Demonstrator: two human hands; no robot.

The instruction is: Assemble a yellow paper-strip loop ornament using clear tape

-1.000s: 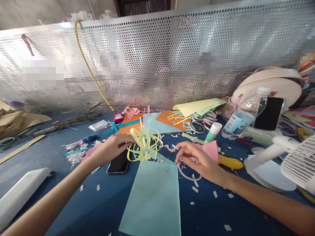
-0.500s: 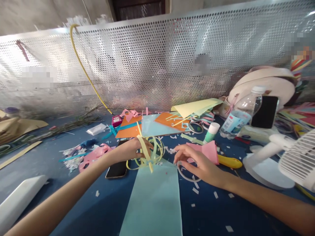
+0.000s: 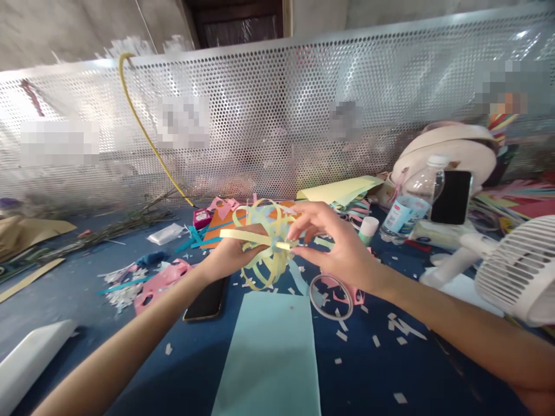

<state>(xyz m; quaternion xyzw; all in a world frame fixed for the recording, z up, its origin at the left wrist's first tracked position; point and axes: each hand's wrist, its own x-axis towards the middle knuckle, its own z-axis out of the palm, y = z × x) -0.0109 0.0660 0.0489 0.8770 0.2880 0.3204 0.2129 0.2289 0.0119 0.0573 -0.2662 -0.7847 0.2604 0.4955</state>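
Note:
Between my two hands a ball of looped yellow paper strips (image 3: 271,271) is held up above the table. My left hand (image 3: 236,251) grips it from the left, with one strip end jutting out over the fingers. From the right, my right hand (image 3: 333,242) has its thumb and fingertips closed at the ball's centre, on a short pale yellow strip end (image 3: 282,245). Below lies a light blue sheet of paper (image 3: 269,352). A roll of tape or similar white ring (image 3: 332,297) rests under my right hand.
A dark phone (image 3: 206,300) lies by my left wrist. On the right stand a glue stick (image 3: 368,228), a water bottle (image 3: 405,211), a propped phone (image 3: 451,196) and a white fan (image 3: 515,271). Paper scraps (image 3: 160,283) are scattered about. A perforated metal panel (image 3: 243,115) closes off the back.
The paper-strip ball has been lifted off the blue sheet and turned by my left hand. My right hand has moved left and up from near the white ring and now pinches the ball's centre.

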